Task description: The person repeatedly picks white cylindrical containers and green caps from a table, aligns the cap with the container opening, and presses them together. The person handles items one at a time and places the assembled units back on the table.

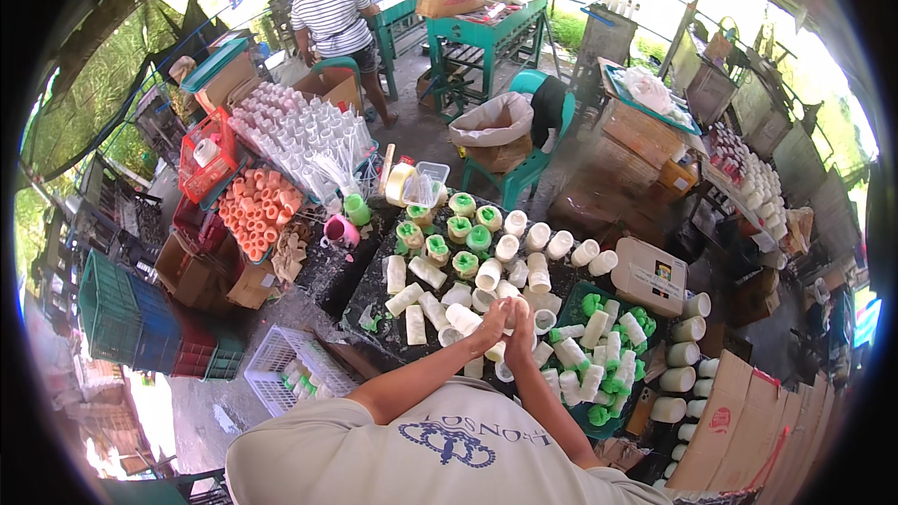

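Over the near part of a dark worktable, my left hand and my right hand are brought together, fingers closed. Whatever lies between the palms is mostly hidden. Close beside my left hand is a white, candle-like cylinder. More white cylinders lie and stand around both hands. Beyond them are several pale cylinders topped with green. To the right of my right hand, a dark green tray holds white pieces with ragged green edges.
A white crate stands at lower left. Orange ring-shaped pieces and rows of white tubes fill the left side. A cardboard box sits at right. Ahead are a green chair with a sack and a person in stripes.
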`<state>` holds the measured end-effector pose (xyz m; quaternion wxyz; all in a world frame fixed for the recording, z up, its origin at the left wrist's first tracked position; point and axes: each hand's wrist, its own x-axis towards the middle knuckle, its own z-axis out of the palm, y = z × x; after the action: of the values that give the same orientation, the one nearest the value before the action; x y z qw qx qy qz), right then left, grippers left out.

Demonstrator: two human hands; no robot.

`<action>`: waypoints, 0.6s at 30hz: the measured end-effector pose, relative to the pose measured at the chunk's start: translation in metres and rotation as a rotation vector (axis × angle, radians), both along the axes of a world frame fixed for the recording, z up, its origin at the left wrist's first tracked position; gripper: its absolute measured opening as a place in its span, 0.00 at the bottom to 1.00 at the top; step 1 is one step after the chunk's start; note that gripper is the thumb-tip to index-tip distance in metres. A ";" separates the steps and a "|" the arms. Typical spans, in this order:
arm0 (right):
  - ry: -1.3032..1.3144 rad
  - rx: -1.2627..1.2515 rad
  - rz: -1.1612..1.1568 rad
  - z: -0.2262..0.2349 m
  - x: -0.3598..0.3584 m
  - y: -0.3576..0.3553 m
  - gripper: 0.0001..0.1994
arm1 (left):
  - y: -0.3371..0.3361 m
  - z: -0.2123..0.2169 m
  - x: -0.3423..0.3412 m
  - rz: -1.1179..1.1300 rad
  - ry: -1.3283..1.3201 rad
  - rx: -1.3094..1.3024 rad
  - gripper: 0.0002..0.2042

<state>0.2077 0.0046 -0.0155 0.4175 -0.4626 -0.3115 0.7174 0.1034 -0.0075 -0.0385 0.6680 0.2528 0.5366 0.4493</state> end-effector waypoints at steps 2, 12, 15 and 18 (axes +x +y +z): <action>-0.060 0.063 0.071 0.005 -0.008 -0.005 0.31 | 0.001 -0.027 -0.003 0.106 0.084 0.092 0.32; -0.275 0.359 0.283 -0.003 -0.006 0.000 0.40 | -0.004 0.040 -0.025 0.099 -0.030 0.192 0.28; -0.131 0.198 0.158 -0.004 -0.005 -0.006 0.38 | -0.005 0.044 -0.029 0.027 -0.050 0.031 0.30; -0.119 0.064 0.071 0.008 -0.014 -0.011 0.33 | -0.003 0.034 -0.028 0.067 0.010 -0.033 0.31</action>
<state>0.1936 -0.0060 -0.0072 0.3871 -0.4796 -0.3748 0.6925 0.0750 -0.0103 -0.0045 0.6542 0.2258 0.5553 0.4611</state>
